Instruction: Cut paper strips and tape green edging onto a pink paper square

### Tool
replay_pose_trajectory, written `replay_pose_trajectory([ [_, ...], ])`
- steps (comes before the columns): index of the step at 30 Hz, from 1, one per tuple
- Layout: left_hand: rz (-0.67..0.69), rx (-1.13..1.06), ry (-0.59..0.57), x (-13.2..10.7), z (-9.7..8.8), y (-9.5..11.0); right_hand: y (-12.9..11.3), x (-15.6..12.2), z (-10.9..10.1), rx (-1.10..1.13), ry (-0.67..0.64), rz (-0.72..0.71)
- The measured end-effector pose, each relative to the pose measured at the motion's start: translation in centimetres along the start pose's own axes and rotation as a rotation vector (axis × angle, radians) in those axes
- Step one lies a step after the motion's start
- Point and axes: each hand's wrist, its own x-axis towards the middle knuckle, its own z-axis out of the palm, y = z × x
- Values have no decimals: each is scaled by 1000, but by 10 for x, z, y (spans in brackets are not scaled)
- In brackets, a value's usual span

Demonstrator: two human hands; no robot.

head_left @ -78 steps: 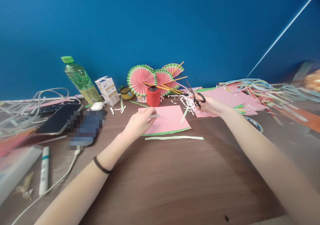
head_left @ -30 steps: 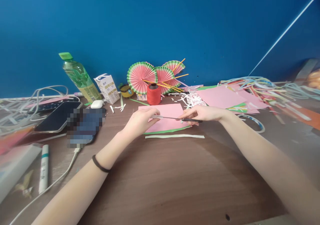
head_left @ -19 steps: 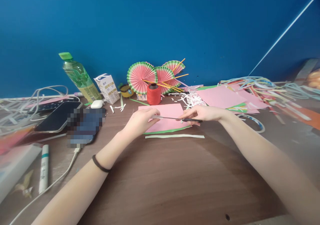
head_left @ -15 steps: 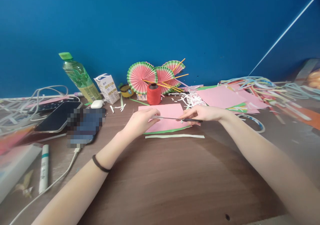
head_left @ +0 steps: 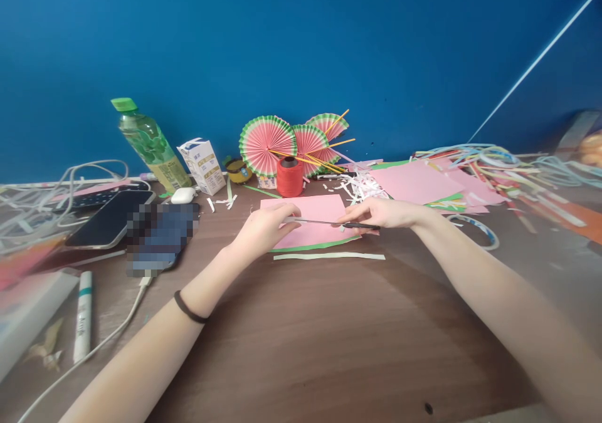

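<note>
My left hand [head_left: 263,230] rests curled on the left side of a pink paper sheet with a green edge [head_left: 317,211], its fingertips pinching a small pale strip. My right hand [head_left: 383,213] grips black-handled scissors [head_left: 333,224], whose blades lie level and point left, with the tips reaching my left fingertips. A long pale green paper strip [head_left: 329,256] lies on the wooden desk just in front of the sheet.
Behind the sheet stand a red thread spool [head_left: 288,177], watermelon paper fans [head_left: 268,145], a green bottle [head_left: 149,147] and a small carton [head_left: 203,167]. Phones [head_left: 110,219], cables and a glue pen [head_left: 83,316] lie at left. Pink sheets and coloured strips [head_left: 475,163] pile at right.
My right hand brought the scissors down from the back right to the pink sheet, blades now level toward my left fingertips. In the last second both hands have hardly moved.
</note>
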Motion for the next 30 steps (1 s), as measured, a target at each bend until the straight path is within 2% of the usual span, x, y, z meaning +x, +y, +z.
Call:
replay_pose_trajectory([
  [5, -19, 29, 6, 0, 0, -1, -1, 0, 1, 25, -2, 36],
  [10, -28, 59, -5, 0, 0, 0, -11, -2, 3, -97, 20, 13],
  [16, -108, -111, 46, 1, -4, 3, -26, -4, 13, -409, 228, 3],
  [22, -158, -284, 69, 2, -6, 4, -33, -4, 24, -540, 426, 43],
  [30, -216, -392, 39, 2, -6, 5, -37, -3, 29, -626, 507, 110],
])
